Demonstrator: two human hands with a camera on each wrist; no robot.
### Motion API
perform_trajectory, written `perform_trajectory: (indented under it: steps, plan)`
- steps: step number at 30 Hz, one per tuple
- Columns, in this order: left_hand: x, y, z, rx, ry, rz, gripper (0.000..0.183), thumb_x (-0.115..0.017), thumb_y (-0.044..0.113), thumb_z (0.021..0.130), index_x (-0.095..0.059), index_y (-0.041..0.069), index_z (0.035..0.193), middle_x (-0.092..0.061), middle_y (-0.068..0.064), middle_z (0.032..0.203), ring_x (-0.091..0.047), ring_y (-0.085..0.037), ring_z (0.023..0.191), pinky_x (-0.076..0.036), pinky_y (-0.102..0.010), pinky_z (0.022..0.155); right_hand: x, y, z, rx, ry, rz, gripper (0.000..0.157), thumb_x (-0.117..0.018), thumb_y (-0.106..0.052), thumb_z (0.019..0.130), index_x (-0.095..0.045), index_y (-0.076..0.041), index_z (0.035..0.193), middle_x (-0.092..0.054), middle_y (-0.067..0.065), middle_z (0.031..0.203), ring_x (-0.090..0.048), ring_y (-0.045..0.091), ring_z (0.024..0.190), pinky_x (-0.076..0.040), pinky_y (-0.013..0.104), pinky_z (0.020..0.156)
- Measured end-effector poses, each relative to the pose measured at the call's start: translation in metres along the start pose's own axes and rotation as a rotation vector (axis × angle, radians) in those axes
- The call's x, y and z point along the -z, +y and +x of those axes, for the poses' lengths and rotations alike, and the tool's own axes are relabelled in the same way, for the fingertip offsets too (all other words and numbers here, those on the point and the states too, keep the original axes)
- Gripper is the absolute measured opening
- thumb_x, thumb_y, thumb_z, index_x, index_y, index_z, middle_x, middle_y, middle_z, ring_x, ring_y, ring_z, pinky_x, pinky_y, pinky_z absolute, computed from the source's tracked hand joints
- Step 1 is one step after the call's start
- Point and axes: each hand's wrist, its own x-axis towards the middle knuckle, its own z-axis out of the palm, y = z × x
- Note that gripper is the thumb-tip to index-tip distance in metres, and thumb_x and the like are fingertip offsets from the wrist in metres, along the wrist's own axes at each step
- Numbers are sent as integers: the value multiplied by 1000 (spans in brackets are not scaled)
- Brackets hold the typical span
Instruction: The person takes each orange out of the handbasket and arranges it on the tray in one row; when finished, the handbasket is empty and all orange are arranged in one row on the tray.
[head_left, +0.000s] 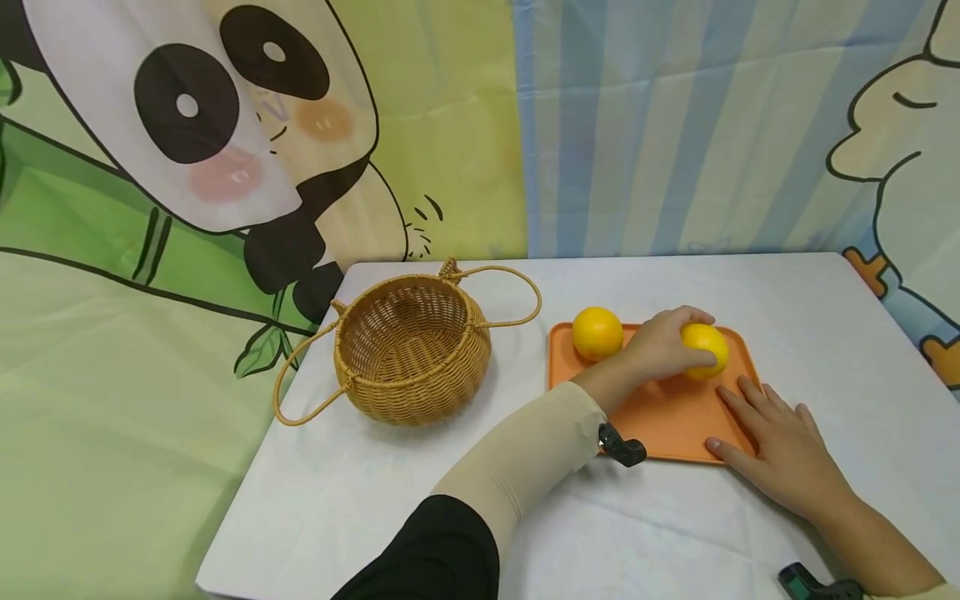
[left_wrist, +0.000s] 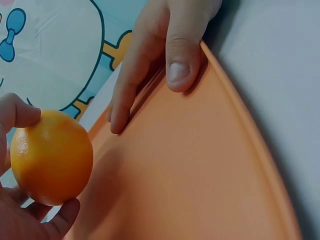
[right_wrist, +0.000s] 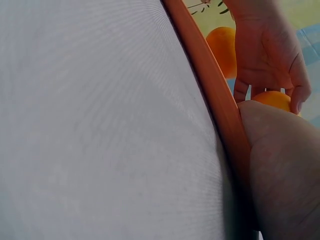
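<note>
My left hand (head_left: 660,343) pinches an orange (head_left: 707,354) between thumb and fingers at the right part of an orange-coloured tray (head_left: 667,421). The left wrist view shows the held orange (left_wrist: 52,157) with a thumb and fingers on opposite sides and a shadow on the tray beside it. My right hand (head_left: 791,454) rests on the tray's right front corner with its fingers spread and fairly straight. A second orange (head_left: 597,333) sits at the tray's back left corner. In the right wrist view, my right hand (right_wrist: 285,155) partly covers the held orange.
Left of the tray stands a round wicker basket (head_left: 468,379) with two looped handles spread outward. Everything stands on a white-covered table (head_left: 375,517). Behind it hangs a cartoon-printed curtain (head_left: 450,125).
</note>
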Motion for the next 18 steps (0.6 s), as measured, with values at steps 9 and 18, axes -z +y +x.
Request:
perform_trajectory:
  steps: [9, 18]
  plan:
    - [-5, -5, -1, 21, 24, -12, 54, -84, 30, 91, -64, 39, 140, -59, 16, 130, -56, -5, 97, -50, -20, 81, 2, 0, 0, 1, -5, -4, 94, -67, -63, 97, -36, -6, 166, -25, 34, 168, -15, 61, 154, 10, 78, 117]
    - [-7, -7, 3, 34, 85, 4, 53, -81, 32, 90, -63, 41, 139, -59, 16, 128, -55, -6, 94, -50, -19, 75, 2, -1, -1, 15, 6, -1, 92, -67, -62, 98, -39, -5, 164, -27, 34, 167, -17, 61, 153, 8, 79, 117]
